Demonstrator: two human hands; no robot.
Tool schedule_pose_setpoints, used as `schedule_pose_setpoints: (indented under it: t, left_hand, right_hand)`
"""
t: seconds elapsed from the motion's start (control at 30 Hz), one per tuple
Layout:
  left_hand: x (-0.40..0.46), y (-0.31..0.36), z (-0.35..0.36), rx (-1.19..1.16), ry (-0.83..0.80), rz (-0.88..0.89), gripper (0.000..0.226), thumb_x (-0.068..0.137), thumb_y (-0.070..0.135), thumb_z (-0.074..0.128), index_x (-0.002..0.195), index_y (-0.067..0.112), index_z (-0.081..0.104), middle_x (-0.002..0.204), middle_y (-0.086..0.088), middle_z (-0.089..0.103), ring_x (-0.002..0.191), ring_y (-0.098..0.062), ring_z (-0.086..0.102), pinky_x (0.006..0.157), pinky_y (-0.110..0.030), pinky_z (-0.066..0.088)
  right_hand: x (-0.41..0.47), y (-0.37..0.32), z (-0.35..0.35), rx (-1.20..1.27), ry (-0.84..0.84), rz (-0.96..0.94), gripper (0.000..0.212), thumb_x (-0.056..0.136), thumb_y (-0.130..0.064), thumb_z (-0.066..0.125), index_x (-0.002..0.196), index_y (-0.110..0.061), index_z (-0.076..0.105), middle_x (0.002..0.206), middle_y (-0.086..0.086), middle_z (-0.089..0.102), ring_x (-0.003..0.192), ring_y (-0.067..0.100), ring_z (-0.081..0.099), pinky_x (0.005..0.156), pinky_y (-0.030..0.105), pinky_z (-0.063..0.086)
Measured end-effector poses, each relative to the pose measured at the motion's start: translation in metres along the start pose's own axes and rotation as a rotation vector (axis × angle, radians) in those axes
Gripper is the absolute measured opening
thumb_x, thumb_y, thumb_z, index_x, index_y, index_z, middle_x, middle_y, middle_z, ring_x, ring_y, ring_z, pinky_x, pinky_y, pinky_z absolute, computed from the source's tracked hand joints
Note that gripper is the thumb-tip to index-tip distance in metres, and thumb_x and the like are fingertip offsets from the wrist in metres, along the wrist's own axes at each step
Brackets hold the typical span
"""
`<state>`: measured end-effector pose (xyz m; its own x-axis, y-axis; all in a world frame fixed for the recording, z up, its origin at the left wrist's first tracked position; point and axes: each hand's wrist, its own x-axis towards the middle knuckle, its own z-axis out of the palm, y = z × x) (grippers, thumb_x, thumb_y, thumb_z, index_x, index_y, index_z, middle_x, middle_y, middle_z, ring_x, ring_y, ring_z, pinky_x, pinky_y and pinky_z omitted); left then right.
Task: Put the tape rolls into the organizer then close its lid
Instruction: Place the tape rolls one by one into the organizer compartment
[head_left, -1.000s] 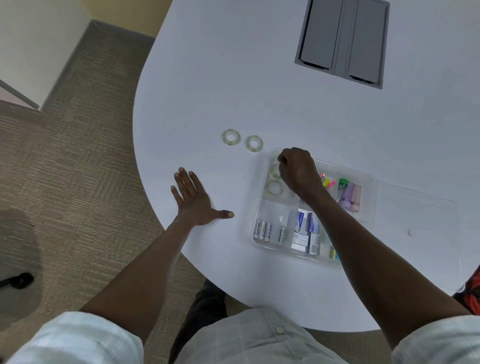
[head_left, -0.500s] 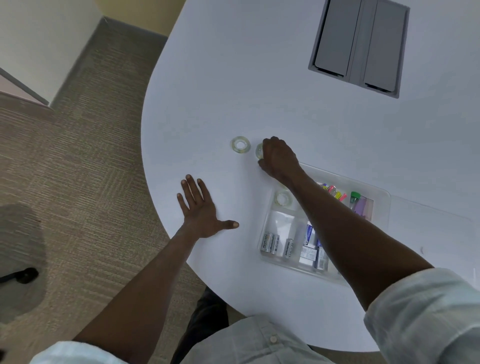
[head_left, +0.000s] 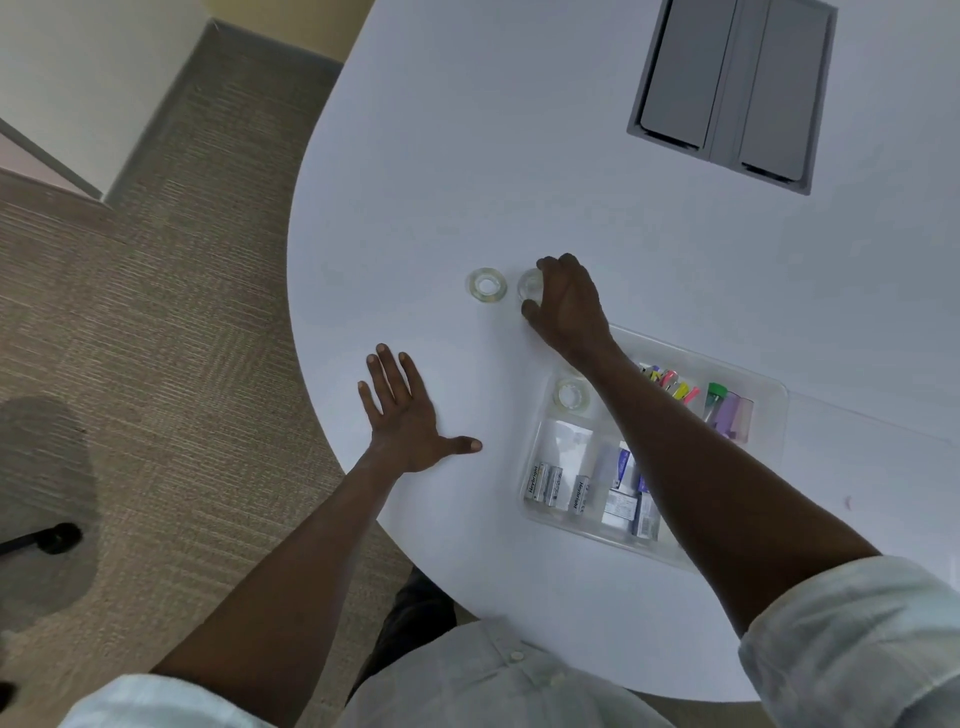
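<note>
Two clear tape rolls lie on the white table beyond the organizer. My right hand (head_left: 566, 306) curls its fingers around the nearer tape roll (head_left: 529, 285), which looks tipped up a little. The other tape roll (head_left: 487, 283) lies flat just to its left, untouched. The clear plastic organizer (head_left: 769, 395) sits under my right forearm, and one tape roll (head_left: 571, 394) lies in its upper left compartment. Its clear lid (head_left: 883, 467) lies open flat on the table to the right. My left hand (head_left: 408, 421) rests flat on the table, fingers spread.
Batteries (head_left: 556, 486), small boxes (head_left: 621, 506), coloured clips (head_left: 672, 384) and a green-capped tube (head_left: 716, 400) fill other compartments. A grey cable hatch (head_left: 732, 88) is set in the table at the back. The table's rounded edge (head_left: 311, 364) and carpet are on the left.
My right hand left the organizer's upper left compartment, moved up and left across the table, and closed its fingers around the nearer loose tape roll. My left hand stayed flat.
</note>
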<state>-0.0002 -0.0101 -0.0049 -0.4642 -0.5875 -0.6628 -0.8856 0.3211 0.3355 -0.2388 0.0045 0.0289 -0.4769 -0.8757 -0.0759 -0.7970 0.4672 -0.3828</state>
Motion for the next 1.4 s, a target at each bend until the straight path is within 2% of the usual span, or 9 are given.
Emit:
schedule_pose_setpoints:
  t: [0.2,0.3,0.43,0.57,0.8,1.4]
  left_hand:
    - [-0.003,0.000,-0.001,-0.017,-0.004,0.004,0.161,0.046,0.094,0.058,0.135,0.005,-0.043,0.144,-0.024,-0.049,0.132,-0.038,-0.048,0.111,-0.060,-0.022]
    - [-0.003,0.000,-0.001,-0.014,-0.011,-0.001,0.163,0.044,0.095,0.057,0.138,0.003,-0.040,0.143,-0.024,-0.049,0.132,-0.038,-0.048,0.111,-0.061,-0.022]
    - [-0.003,0.001,-0.002,-0.014,-0.010,-0.006,0.164,0.043,0.095,0.056,0.139,0.002,-0.038,0.144,-0.024,-0.048,0.133,-0.039,-0.047,0.111,-0.061,-0.021]
    - [-0.004,0.001,-0.002,-0.002,-0.012,-0.010,0.164,0.044,0.094,0.058,0.140,0.001,-0.036,0.145,-0.025,-0.047,0.134,-0.039,-0.046,0.110,-0.060,-0.022]
    - [-0.004,0.003,-0.001,0.004,-0.008,-0.021,0.165,0.043,0.094,0.059,0.141,0.001,-0.035,0.146,-0.025,-0.045,0.135,-0.039,-0.045,0.111,-0.060,-0.021]
    - [-0.005,0.005,-0.002,0.003,-0.016,-0.022,0.166,0.043,0.093,0.061,0.142,0.002,-0.036,0.145,-0.024,-0.047,0.134,-0.038,-0.046,0.110,-0.059,-0.022]
  right_hand:
    - [-0.025,0.002,-0.034,0.159,0.192,0.050,0.049,0.073,-0.010,0.069,0.118,0.005,0.056,0.111,0.023,0.058,0.103,0.039,0.057,0.090,0.036,0.043]
    - [-0.043,0.010,-0.047,0.181,0.215,0.121,0.051,0.072,-0.009,0.069,0.120,0.003,0.058,0.114,0.021,0.058,0.108,0.036,0.057,0.094,0.034,0.042]
    - [-0.069,0.027,-0.051,0.173,0.191,0.168,0.051,0.072,-0.010,0.069,0.121,0.000,0.058,0.117,0.019,0.060,0.112,0.033,0.055,0.096,0.029,0.039]
    - [-0.095,0.036,-0.043,0.145,0.129,0.158,0.055,0.072,-0.008,0.072,0.124,0.000,0.056,0.119,0.019,0.060,0.114,0.035,0.055,0.099,0.036,0.041]
    - [-0.104,0.048,-0.022,0.085,-0.006,0.151,0.053,0.076,-0.009,0.068,0.126,-0.004,0.051,0.120,0.017,0.061,0.114,0.035,0.054,0.095,0.039,0.042]
    - [-0.096,0.050,-0.014,0.102,0.005,0.107,0.048,0.081,-0.009,0.068,0.125,-0.003,0.050,0.115,0.019,0.063,0.110,0.037,0.055,0.091,0.039,0.044]
